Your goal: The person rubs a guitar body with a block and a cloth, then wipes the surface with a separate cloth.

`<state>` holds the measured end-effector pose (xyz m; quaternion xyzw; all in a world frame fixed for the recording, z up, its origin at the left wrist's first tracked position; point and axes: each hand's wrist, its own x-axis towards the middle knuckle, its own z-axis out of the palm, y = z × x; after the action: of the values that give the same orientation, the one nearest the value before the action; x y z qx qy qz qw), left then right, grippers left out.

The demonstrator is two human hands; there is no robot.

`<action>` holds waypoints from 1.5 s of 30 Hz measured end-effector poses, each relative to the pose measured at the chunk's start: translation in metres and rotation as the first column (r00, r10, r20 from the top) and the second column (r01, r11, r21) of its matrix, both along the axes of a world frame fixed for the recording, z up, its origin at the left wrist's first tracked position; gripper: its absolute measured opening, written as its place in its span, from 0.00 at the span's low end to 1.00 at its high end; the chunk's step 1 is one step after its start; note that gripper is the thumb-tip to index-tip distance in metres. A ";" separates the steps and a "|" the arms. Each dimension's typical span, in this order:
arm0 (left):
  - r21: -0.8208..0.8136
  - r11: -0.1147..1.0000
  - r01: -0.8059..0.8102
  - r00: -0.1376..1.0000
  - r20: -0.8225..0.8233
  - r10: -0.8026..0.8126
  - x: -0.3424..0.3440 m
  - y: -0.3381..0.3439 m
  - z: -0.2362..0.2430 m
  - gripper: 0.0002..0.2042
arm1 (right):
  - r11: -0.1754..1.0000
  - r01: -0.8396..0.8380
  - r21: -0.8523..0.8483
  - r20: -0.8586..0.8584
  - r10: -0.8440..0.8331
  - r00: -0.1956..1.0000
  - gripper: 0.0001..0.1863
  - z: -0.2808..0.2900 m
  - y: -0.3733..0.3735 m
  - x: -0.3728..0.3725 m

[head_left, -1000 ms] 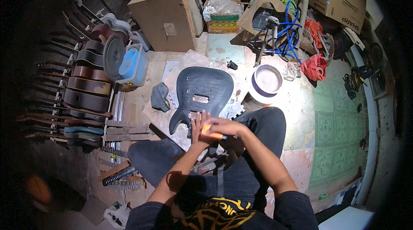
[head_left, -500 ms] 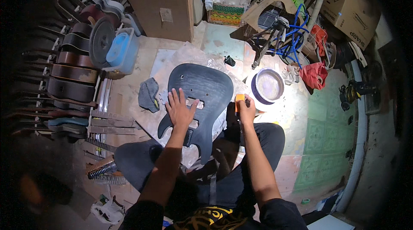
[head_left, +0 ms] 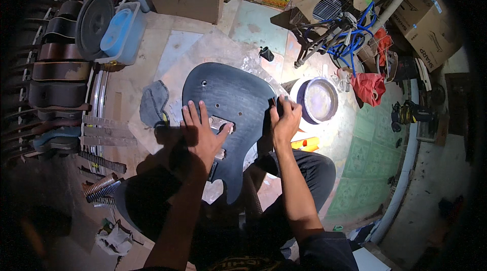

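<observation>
A dark grey electric guitar body (head_left: pixel 228 88) lies at a tilt in front of me, its horn end near my lap. My left hand (head_left: pixel 203 134) rests flat on it, fingers spread, the thumb by a pickup cavity. At the body's right edge, my right hand (head_left: pixel 285 123) is closed around a small block. The fingers hide most of that block; only a dark edge shows. A grey cloth (head_left: pixel 154 103) lies left of the body. Beyond the right hand stands a round purple-rimmed basin (head_left: pixel 320 99).
An orange-yellow item (head_left: pixel 306 144) lies beside my right knee. Several guitar bodies hang in a rack (head_left: pixel 58 93) at the left, near a blue tub (head_left: pixel 119 35). Farther off are a cardboard box (head_left: pixel 185 2), a small black object (head_left: pixel 266 54), a blue hose (head_left: pixel 350 42) and a red bag (head_left: pixel 369 88).
My right hand has moved up against the guitar body's edge and turned, so the block's orange face no longer shows. The left hand stays on the body. The view has shifted.
</observation>
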<state>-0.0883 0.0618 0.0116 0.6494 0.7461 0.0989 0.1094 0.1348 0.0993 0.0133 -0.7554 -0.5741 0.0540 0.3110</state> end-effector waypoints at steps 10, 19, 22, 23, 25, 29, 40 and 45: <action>0.053 0.998 -0.025 0.999 0.031 0.023 -0.002 0.002 -0.002 0.49 | 0.998 -0.042 -0.051 -0.012 0.041 0.999 0.23 0.000 -0.011 -0.002; -0.018 0.999 -0.033 0.999 0.029 0.033 -0.005 0.002 0.000 0.51 | 0.998 -0.061 -0.014 0.027 0.062 0.998 0.20 -0.005 -0.015 -0.006; -0.010 1.000 -0.030 0.998 0.059 0.030 -0.001 0.003 -0.001 0.51 | 0.998 -0.048 -0.034 0.073 0.051 0.996 0.20 0.002 -0.001 -0.003; 0.003 1.000 -0.019 0.998 0.056 0.019 0.000 0.002 -0.002 0.52 | 0.999 -0.036 -0.033 0.093 0.039 0.995 0.20 0.010 0.014 -0.004; -0.022 1.000 -0.019 0.998 0.057 0.021 -0.004 0.003 0.000 0.52 | 0.998 -0.049 -0.034 0.109 0.052 0.993 0.20 0.009 0.024 -0.009; -0.053 0.998 -0.026 1.000 0.010 0.027 -0.003 0.002 0.003 0.51 | 0.995 -0.057 -0.087 0.048 0.062 0.997 0.22 -0.004 -0.016 -0.003; -0.016 1.000 -0.020 0.999 0.040 0.020 -0.003 0.004 -0.001 0.53 | 0.996 -0.086 -0.033 0.183 0.090 0.979 0.20 0.001 0.010 -0.002; -0.064 0.997 -0.036 0.999 0.035 0.038 -0.007 0.004 0.000 0.53 | 0.992 -0.098 -0.077 0.118 0.107 0.987 0.20 0.004 -0.003 -0.006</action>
<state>-0.0952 0.0654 0.0113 0.6296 0.7587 0.0890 0.1415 0.1284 0.0964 0.0174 -0.7374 -0.6279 0.0440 0.2452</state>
